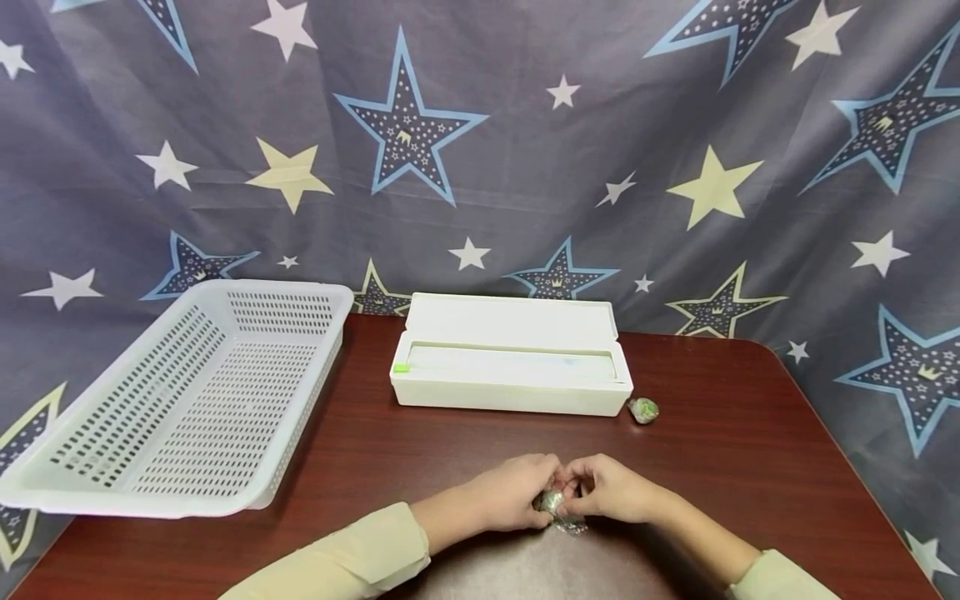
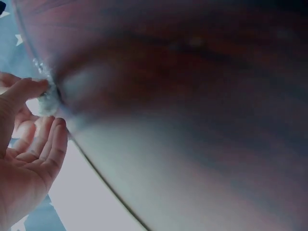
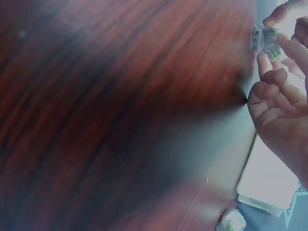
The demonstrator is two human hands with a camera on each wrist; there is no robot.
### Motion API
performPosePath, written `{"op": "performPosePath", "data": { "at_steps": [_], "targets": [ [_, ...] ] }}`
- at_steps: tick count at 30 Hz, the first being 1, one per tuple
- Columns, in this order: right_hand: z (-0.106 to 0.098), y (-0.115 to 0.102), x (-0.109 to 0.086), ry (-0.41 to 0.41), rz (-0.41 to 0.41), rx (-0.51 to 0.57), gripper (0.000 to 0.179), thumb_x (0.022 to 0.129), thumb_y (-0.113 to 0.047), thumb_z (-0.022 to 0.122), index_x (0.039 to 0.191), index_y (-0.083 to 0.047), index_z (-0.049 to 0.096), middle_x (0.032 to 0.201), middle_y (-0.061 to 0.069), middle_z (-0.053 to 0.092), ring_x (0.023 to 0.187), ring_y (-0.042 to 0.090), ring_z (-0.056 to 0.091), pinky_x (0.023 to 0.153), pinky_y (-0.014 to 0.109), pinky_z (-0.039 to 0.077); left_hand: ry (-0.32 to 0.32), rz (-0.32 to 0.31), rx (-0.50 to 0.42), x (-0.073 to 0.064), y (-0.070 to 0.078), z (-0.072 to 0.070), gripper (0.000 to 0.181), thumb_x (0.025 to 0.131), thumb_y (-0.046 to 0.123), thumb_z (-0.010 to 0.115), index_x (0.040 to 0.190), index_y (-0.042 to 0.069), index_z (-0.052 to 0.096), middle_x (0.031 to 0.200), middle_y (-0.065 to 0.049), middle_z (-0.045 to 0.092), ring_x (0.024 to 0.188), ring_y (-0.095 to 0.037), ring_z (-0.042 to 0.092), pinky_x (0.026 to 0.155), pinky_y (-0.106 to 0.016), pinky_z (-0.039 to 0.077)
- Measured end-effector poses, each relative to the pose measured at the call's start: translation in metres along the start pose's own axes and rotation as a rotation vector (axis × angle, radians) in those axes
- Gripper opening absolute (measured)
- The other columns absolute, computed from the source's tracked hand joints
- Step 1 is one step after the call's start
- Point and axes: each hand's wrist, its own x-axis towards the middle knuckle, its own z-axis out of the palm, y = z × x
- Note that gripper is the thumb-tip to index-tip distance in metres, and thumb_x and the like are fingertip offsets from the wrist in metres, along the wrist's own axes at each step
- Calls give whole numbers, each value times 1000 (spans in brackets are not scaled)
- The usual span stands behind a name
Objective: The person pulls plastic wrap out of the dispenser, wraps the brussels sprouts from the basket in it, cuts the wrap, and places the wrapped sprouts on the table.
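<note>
Between my two hands is a small bundle in crinkled clear plastic wrap (image 1: pixel 552 502), with loose film trailing from its near side. Something green shows through the wrap (image 3: pixel 272 45) in the right wrist view. My left hand (image 1: pixel 516 493) pinches the bundle from the left, its thumb and fingertips on the film. From the right, my right hand (image 1: pixel 619 492) pinches the wrap with thumb and index finger. The fingertips of both hands meet at the top of the bundle. Beyond the right hand, a similar wrapped green lump (image 1: pixel 643 410) lies on the table.
A long white box (image 1: pixel 510 397) with its lid raised stands behind the hands, a bright green tab (image 1: pixel 401 367) at its left end. On the left sits a large white perforated basket (image 1: pixel 300 417). A star-patterned cloth (image 1: pixel 510 200) hangs behind the dark red wooden table (image 1: pixel 750 450).
</note>
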Motion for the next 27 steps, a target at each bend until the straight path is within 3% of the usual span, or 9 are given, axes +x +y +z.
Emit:
{"op": "performPosePath", "data": {
  "at_steps": [3, 6, 10, 17, 22, 27],
  "targets": [
    [-1, 0, -1, -12, 9, -16, 22, 79, -13, 71, 97, -1, 63, 80, 0, 61, 62, -1, 49, 54, 13, 40, 1, -46, -40, 0, -3, 1, 38, 75, 27, 77, 104, 11, 59, 86, 7, 57, 74, 2, 47, 66, -9, 42],
    [-3, 1, -2, -25, 20, -12, 22, 80, -11, 71, 98, -3, 63, 82, 2, 60, 61, -1, 50, 54, 14, 43, -2, -67, -41, 0, -7, 2, 31, 74, 33, 78, 93, 13, 65, 79, 8, 58, 70, 3, 46, 64, -9, 40],
    [-5, 3, -5, -27, 10, 3, 23, 78, -10, 71, 99, -3, 63, 83, 5, 59, 59, -1, 48, 53, 15, 43, -22, -47, -44, 0, -9, 1, 23, 75, 35, 76, 85, 15, 71, 75, 10, 60, 69, 3, 48, 64, -9, 39],
    [-7, 8, -8, -22, -38, -2, 23, 77, -9, 73, 96, -5, 61, 78, 10, 56, 62, -1, 46, 54, 14, 40, -51, -47, -158, 2, -11, 1, 25, 80, 37, 73, 89, 14, 74, 74, 11, 62, 66, 6, 49, 62, -8, 41],
    [-6, 9, -8, -8, -82, -25, 21, 76, -7, 73, 93, -7, 60, 79, 19, 57, 62, -1, 47, 54, 14, 40, -64, -103, -217, 5, -10, 2, 22, 81, 35, 71, 87, 14, 75, 69, 13, 64, 60, 7, 48, 58, -9, 42],
    [-3, 9, -8, 16, -76, -39, 21, 75, -3, 72, 90, -7, 58, 79, 16, 59, 62, 0, 48, 54, 15, 42, -74, -178, -298, 7, -6, 2, 18, 77, 31, 76, 81, 14, 73, 62, 13, 59, 55, 6, 47, 55, -12, 43]
  ]
}}
